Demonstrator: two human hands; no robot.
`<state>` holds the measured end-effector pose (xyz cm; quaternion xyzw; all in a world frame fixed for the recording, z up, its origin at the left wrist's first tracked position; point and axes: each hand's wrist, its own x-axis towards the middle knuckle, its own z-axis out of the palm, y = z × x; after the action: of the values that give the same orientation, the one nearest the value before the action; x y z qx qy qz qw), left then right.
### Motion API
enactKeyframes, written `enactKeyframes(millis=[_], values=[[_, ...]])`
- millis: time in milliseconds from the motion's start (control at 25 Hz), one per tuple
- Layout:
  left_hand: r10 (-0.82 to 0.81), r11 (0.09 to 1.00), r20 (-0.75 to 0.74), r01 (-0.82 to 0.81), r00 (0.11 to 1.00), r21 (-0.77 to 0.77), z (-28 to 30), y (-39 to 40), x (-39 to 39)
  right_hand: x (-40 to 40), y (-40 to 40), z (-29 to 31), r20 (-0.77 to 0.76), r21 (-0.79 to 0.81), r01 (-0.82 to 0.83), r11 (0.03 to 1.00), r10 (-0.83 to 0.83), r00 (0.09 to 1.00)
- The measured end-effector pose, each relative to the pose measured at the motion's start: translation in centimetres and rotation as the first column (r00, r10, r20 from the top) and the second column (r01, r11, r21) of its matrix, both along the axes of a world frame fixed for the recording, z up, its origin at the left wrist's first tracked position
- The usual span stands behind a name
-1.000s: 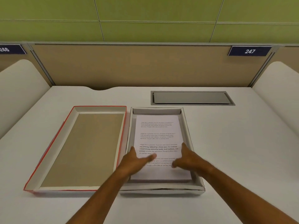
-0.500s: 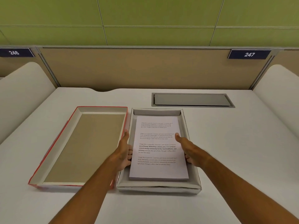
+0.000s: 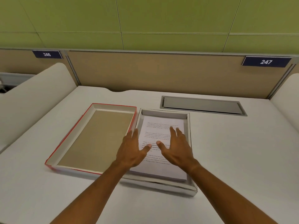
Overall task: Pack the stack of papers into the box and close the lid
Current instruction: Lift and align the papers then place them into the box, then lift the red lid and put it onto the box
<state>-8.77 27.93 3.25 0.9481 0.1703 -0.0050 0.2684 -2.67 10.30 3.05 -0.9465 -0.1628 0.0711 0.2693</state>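
A white stack of printed papers (image 3: 163, 125) lies inside the shallow white box (image 3: 189, 138) at the desk's middle. Touching the box's left side is the red-edged lid (image 3: 97, 136), upside down with its brown inside showing. My left hand (image 3: 132, 151) hovers flat over the box's left wall and the paper's left edge, fingers apart. My right hand (image 3: 176, 146) is spread, palm down, over the right half of the papers. Whether either palm touches the sheet is unclear. Neither hand grips anything.
A grey recessed cable hatch (image 3: 202, 105) sits in the white desk (image 3: 242, 151) behind the box. A tan partition (image 3: 153, 71) with number plates closes the back. Curved white side dividers (image 3: 32, 97) flank the desk.
Both hands left the box's side walls and came inward, flat over the papers. The camera view shifted right and tilted, so the box sits lower and more askew in frame.
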Motion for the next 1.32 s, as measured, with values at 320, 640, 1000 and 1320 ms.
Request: enactKeyframes(millis=[320,640,1000,1320], values=[[-0.028,0.884,0.045,0.004,0.999,0.467,-0.6,1.5,-1.5,-1.1,2.4,-0.9,0.239,-0.159,-0.119,0.98,0.155,0.958],[-0.16,0.91,-0.039,0.163,0.986,0.381,-2.8,9.8,-0.8,-3.4,9.8,-1.9,0.242,-0.263,0.008,0.965,0.058,0.969],[-0.093,0.984,0.011,0.09,0.996,0.156,-4.3,9.6,0.8,-4.1,10.5,-2.4,0.218,-0.273,0.107,0.956,-0.047,0.975],[0.021,1.0,0.138,-0.019,0.99,-0.016,0.4,10.9,1.6,-3.5,11.4,-1.5,0.216,-0.182,0.16,0.97,-0.119,0.969]])
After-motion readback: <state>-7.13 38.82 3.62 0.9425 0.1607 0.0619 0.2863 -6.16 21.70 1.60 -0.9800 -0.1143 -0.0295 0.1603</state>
